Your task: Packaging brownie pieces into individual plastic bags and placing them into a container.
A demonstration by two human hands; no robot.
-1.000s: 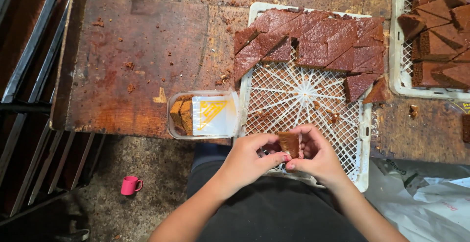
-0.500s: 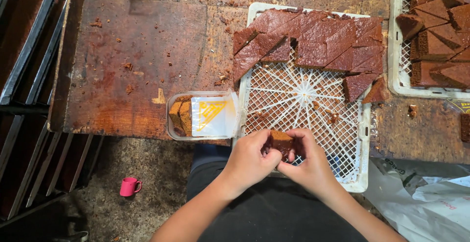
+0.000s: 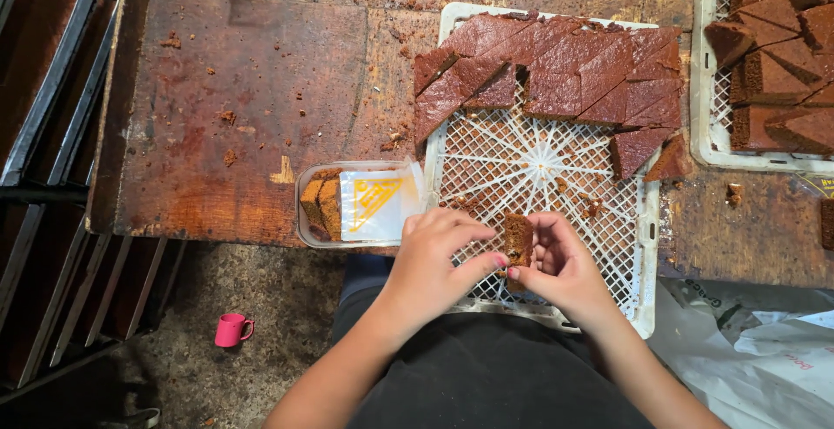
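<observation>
Head view change: I see little shift; both hands' fingers still clamp the cake piece [image 3: 519,236].
Hidden: second tray [image 3: 705,90] cut off.

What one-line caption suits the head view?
Both hands hold a brown cake piece over a white lattice tray of cut cake.

— Where does the camera sit?
— On the person's head, looking straight down, close over the hands [image 3: 495,264] and the bench [image 3: 243,108].
— Any second view?
— None; one view only, floor [image 3: 261,299] at the bottom edge.
</observation>
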